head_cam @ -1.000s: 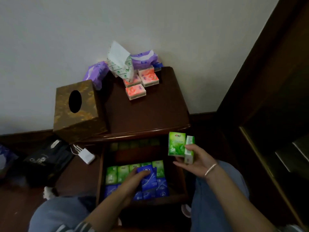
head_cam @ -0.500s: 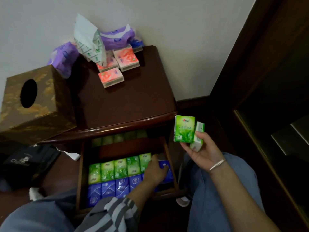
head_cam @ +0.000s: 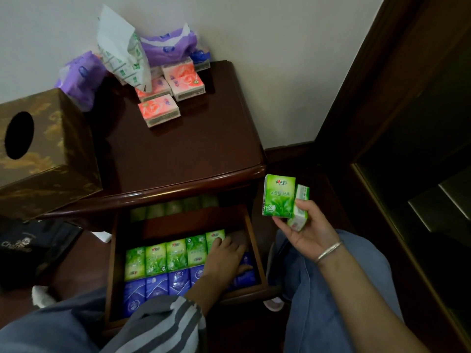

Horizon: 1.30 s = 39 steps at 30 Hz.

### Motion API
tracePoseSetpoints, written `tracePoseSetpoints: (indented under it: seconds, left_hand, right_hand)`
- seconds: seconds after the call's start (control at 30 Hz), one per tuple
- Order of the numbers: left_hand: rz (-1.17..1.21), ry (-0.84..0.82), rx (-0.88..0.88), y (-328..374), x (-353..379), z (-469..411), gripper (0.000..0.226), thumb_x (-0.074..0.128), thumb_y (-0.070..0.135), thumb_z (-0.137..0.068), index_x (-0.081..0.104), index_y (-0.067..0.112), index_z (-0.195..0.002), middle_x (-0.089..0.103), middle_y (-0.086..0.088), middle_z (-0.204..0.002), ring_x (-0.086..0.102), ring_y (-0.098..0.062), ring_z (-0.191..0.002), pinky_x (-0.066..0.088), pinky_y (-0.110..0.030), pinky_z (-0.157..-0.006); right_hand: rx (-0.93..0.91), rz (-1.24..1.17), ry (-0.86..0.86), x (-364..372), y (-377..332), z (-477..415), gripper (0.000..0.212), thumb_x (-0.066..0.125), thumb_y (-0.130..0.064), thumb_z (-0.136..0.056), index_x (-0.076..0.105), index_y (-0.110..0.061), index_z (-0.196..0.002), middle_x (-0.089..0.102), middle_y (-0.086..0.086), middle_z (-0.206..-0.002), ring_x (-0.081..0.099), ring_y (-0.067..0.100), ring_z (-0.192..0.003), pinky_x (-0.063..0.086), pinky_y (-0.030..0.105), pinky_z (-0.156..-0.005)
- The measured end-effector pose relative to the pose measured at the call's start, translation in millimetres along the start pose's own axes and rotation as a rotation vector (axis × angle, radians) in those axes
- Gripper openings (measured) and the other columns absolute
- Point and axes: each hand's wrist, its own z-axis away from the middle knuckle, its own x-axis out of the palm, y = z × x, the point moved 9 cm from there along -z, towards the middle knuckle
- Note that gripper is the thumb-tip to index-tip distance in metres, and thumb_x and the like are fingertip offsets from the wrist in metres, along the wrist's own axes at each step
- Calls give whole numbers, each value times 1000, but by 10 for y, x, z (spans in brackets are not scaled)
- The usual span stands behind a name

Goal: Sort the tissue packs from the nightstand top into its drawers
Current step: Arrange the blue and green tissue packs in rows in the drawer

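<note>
holding two green tissue packs [head_cam: 279, 194] in the right hand [head_cam: 309, 233], palm up, just to the right of the open drawer [head_cam: 255, 250] and a little below the front edge of the nightstand top [head_cam: 183, 154]. pinching them between the thumb and the curled fingers [head_cam: 283, 224]. holding the front pack upright above the fingertips and the other one tilted behind it, under the thumb. resting the left hand [head_cam: 224, 261] inside the drawer, at its right end, with fingers straight, a little spread and lying flat. touching with the fingertips the last pack of the green row [head_cam: 165, 258], covering with the palm the right end of the blue row [head_cam: 155, 286]. leaving pink tissue packs [head_cam: 159, 110] at the back of the top, beside purple bags [head_cam: 168, 47] and a white and green bag [head_cam: 122, 54], with a brown tissue box [head_cam: 43, 154] at the left.
</note>
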Motion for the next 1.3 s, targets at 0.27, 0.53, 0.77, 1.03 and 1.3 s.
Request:
tracePoseSetpoints:
  seconds: [0.27, 0.53, 0.77, 1.03, 1.3]
  left_hand:
    - [-74, -13, 78, 144, 97, -4, 58, 23, 49, -100, 45, 8, -134, 53, -15, -128, 42, -32, -119, 25, -43, -103]
    - [92, -103, 61, -19, 132, 4, 50, 42, 41, -95, 41, 15, -138, 49, -9, -134, 41, -28, -125, 21, -45, -105]
    - [184, -116, 86, 19, 148, -77, 40, 53, 30, -95, 47, 9, -128, 55, -13, -128, 50, -30, -118, 31, -36, -98]
    - [63, -153, 154, -52, 137, -158, 40, 47, 34, -96, 43, 10, -128, 54, -15, -130, 46, -30, -125, 15, -45, -110]
    - [-20, -46, 103, -16, 231, -70, 41, 34, 26, -99, 38, 7, -136, 54, -18, -130, 45, -32, -125, 6, -44, -118]
  right_hand:
    - [19, 49, 10, 8, 60, 4, 37, 61, -12, -73, 61, -9, -109, 73, 13, -102, 71, 27, -93, 59, 37, -66]
    - [36, 53, 33, 8, 95, -6, 34, 63, -12, -72, 62, -9, -105, 73, 13, -99, 71, 28, -91, 59, 39, -66]
    - [46, 69, 36, 37, 120, 13, 33, 62, -12, -71, 62, -8, -104, 74, 14, -97, 72, 28, -88, 60, 39, -66]
    - [46, 81, 43, 23, 120, 39, 34, 61, -11, -73, 61, -8, -107, 73, 14, -100, 71, 28, -91, 59, 38, -67]
    - [45, 87, 50, 31, 122, 30, 35, 62, -11, -71, 61, -8, -106, 73, 14, -99, 72, 27, -89, 60, 39, -68]
